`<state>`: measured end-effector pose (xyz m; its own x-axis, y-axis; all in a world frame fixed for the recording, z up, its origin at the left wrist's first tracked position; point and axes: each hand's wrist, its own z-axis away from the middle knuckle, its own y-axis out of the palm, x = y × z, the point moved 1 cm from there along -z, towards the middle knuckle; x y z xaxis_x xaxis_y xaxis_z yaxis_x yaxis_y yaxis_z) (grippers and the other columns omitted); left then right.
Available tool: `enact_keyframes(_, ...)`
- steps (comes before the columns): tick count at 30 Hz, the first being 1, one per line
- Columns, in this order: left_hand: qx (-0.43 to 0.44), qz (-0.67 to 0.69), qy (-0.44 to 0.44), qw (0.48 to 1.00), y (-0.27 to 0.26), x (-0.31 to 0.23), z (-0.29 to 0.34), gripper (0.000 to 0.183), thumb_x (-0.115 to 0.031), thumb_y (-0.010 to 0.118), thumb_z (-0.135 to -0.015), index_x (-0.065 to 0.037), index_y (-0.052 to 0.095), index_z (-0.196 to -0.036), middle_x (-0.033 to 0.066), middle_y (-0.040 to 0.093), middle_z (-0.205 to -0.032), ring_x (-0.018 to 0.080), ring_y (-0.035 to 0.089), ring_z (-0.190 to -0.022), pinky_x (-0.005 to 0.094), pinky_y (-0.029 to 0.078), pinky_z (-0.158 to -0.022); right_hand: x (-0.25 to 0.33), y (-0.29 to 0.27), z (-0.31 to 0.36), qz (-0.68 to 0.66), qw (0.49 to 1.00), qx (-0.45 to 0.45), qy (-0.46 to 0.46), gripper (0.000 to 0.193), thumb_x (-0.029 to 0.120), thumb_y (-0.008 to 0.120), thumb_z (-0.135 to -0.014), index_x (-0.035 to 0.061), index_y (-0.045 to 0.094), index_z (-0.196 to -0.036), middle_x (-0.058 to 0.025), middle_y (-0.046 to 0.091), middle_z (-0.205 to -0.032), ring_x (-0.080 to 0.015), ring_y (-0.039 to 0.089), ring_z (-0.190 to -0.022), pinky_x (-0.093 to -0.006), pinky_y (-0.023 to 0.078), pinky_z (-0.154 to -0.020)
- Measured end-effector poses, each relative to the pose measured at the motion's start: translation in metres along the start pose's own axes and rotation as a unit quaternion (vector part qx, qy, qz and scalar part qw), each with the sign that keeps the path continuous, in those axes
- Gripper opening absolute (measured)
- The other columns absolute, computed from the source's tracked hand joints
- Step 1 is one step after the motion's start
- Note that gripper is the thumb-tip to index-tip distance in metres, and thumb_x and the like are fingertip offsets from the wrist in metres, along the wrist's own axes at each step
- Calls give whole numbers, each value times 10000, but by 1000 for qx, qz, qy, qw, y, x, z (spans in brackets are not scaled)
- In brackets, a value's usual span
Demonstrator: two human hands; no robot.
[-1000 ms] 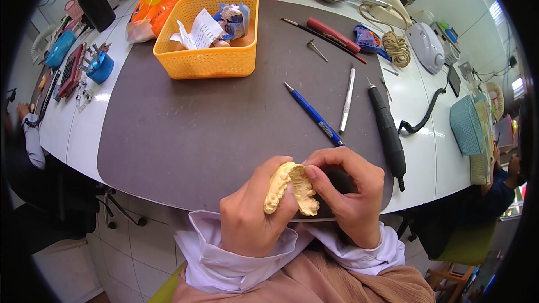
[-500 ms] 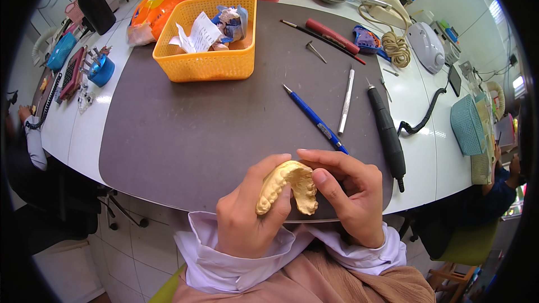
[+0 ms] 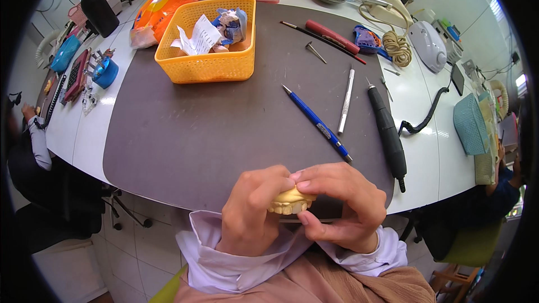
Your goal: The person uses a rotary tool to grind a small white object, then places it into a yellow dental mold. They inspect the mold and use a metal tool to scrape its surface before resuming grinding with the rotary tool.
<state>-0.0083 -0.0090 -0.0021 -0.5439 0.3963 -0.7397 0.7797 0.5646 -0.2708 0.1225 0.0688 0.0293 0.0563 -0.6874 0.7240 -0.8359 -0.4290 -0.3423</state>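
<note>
At the mat (image 3: pixel 185 134), half-curled hands (image 3: pixel 250 210) (image 3: pixel 355 203) hold a yellow dental cast (image 3: pixel 289 197).

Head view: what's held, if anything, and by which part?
A pale-yellow, curved dental cast with moulded teeth, in both hands: the left hand on its left side, the right hand on its right, fingers over the top edge.

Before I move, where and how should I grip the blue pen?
Pinch the blue pen mid-barrel, probably from above and slightly left: it lies slantwise on the mat, slim and straight, its tip facing the far side, with the silver tool to its right.
</note>
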Motion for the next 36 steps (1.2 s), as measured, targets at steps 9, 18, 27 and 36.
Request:
enact_keyframes(9,-23,-3,14,1000,1,0,3,407,43,709,-725,-41,539,-1086,152,634,-951,274,624,-817,342,525,-703,0,2,-1,0,1000,-3,-28,350,-1,772,-653,-11,669,-987,-142,692,-943,-272,687,-854,-320,565,-731)
enact_keyframes(18,8,-70,99,993,-2,4,-2,374,-38,717,-805,-43,465,-1081,167,629,-913,252,623,-763,326,527,-658,1,1,1,-4,1000,-2,-31,350,-8,781,-644,-10,679,-979,-141,693,-941,-268,688,-849,-317,567,-730)
enact_keyframes(27,-25,-30,78,996,-1,3,3,325,-66,704,-819,-40,473,-1047,168,629,-922,258,623,-797,360,540,-717,-3,1,-1,-24,996,23,-77,361,2,803,-647,-49,666,-977,-205,688,-945,-311,694,-863,-379,576,-770)
enact_keyframes(36,-14,-19,63,998,-2,3,3,289,-36,640,-870,-46,429,-1068,184,623,-949,234,615,-831,312,509,-712,3,0,0,-21,999,47,11,379,-31,763,-662,-43,663,-1027,-210,686,-999,-317,691,-928,-350,563,-809)
